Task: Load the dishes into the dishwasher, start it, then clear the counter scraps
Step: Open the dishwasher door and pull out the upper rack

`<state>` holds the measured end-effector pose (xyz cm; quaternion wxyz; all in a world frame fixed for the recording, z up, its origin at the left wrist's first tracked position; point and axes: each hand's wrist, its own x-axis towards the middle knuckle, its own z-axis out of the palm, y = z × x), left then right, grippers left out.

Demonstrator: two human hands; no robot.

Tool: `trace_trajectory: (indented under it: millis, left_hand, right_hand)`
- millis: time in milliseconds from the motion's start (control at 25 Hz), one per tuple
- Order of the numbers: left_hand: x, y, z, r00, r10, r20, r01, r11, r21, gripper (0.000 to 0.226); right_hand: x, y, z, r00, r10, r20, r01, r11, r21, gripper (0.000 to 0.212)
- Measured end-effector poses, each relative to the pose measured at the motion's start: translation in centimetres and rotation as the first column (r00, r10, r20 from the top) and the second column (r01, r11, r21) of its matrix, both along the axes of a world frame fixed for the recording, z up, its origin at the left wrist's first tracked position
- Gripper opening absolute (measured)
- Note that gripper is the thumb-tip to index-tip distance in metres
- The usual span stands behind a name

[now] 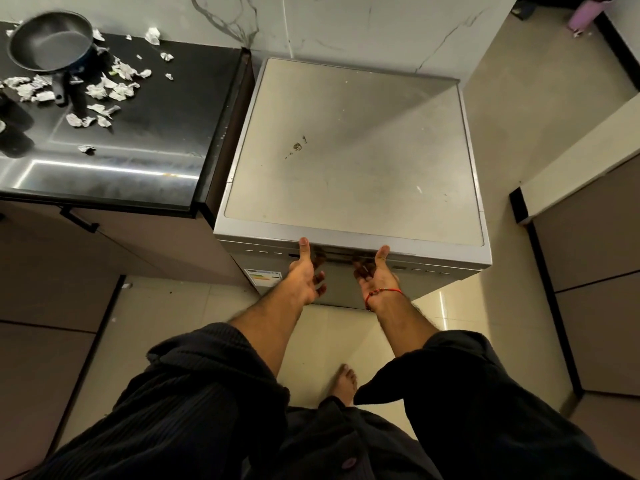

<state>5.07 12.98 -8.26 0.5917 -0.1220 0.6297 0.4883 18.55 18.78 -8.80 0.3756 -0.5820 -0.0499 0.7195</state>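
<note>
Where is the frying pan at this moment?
In the head view the frying pan stands at the far left on the black counter, among paper scraps, left of the dishwasher.

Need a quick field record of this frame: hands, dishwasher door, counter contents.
left hand: palm up at the door's top edge, fingers curled under the lip
right hand: same, beside the left
dishwasher: door looks shut or nearly so, top bare apart from a small stain
frying pan: on the black counter, not yet loaded
paper scraps: scattered around the pan, not cleared
</note>
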Motion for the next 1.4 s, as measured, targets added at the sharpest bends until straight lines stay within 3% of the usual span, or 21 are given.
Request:
trace_trajectory:
  millis: [200, 360, 440, 480, 520, 600, 640, 720, 760, 800, 880, 1080, 1240, 1320, 1400]
  left_hand:
    - [0.3, -0.9, -0.4, 0.991, -0.005, 0.135, 0.008, 1.0, -0.019, 0.098]
    - [1.4, -3.1, -1.6, 0.971, -0.024, 0.237, 0.028, 1.0, -0.012, 0.093]
    - [1.4, -3.6, -1.7, 0.987, -0.041, 0.157, 0.055, 0.995, -0.088, 0.093]
    - [1.1, -3.7, -1.8, 0.996, -0.042, 0.079, 0.054, 0.985, -0.161, 0.099]
    - [0.8, -3.9, -1.7, 0.999, -0.049, -0.001, 0.047, 0.968, -0.246, 0.111]
    - [0.1, -4.5, -1.0, 0.979, -0.132, -0.157, 0.064, 0.924, -0.376, 0.14]
    - [0.0, -4.8, -0.7, 0.941, -0.21, -0.264, 0.081, 0.9, -0.429, 0.148]
    - [0.3, -5.7, -0.6, 0.784, -0.361, -0.505, 0.067, 0.858, -0.509, 0.155]
    - [0.6, -6.3, -0.6, 0.718, -0.396, -0.572, 0.051, 0.85, -0.524, 0.156]
    - [0.9, -6.8, -0.6, 0.695, -0.408, -0.592, 0.047, 0.847, -0.529, 0.156]
    - [1.0, -7.8, -0.7, 0.738, -0.385, -0.555, 0.05, 0.85, -0.524, 0.157]
    - [1.7, -11.7, -0.9, 0.852, -0.262, -0.452, -0.002, 0.863, -0.505, 0.167]
    - [3.4, -15.0, -1.3, 0.869, -0.201, -0.452, -0.036, 0.886, -0.462, 0.165]
    - [4.1, -17.2, -1.5, 0.802, -0.268, -0.534, 0.006, 0.897, -0.441, 0.158]
    - [4.5, -19.8, -2.7, 0.574, -0.503, -0.646, 0.18, 0.847, -0.5, 0.149]
  right_hand:
    - [-0.7, -1.3, -0.3, 0.995, 0.031, 0.097, -0.027, 0.999, -0.046, 0.093]
    - [-0.1, -2.9, -0.1, 0.999, -0.015, -0.03, 0.013, 0.997, -0.075, 0.079]
    - [0.1, -4.4, -0.1, 0.991, 0.044, 0.127, -0.037, 0.998, -0.058, 0.072]
    - [0.4, -5.3, -0.3, 0.948, 0.093, 0.304, -0.075, 0.995, -0.07, 0.079]
    - [0.8, -6.2, -0.3, 0.841, 0.139, 0.524, -0.122, 0.99, -0.067, 0.088]
    - [1.4, -7.1, -0.1, 0.467, 0.141, 0.873, -0.383, 0.922, 0.056, 0.087]
    - [1.7, -7.2, -0.1, 0.228, 0.116, 0.967, -0.596, 0.801, 0.044, 0.084]
    - [1.7, -7.4, 0.1, -0.212, 0.1, 0.972, -0.866, 0.441, -0.234, 0.089]
    - [1.5, -7.7, 0.1, -0.349, 0.111, 0.93, -0.886, 0.284, -0.366, 0.091]
    - [1.3, -8.2, -0.1, -0.425, 0.138, 0.895, -0.878, 0.177, -0.445, 0.092]
    - [1.3, -9.3, -0.5, -0.433, 0.202, 0.879, -0.875, 0.14, -0.463, 0.089]
    - [2.2, -11.2, -0.5, -0.434, 0.122, 0.892, -0.863, 0.228, -0.451, 0.064]
    - [2.7, -13.7, -1.2, -0.429, 0.138, 0.893, -0.853, 0.264, -0.451, 0.045]
    - [3.5, -15.3, -1.4, -0.416, 0.165, 0.894, -0.859, 0.253, -0.446, 0.041]
    - [4.7, -16.9, -2.0, -0.426, 0.181, 0.887, -0.866, 0.201, -0.457, 0.041]
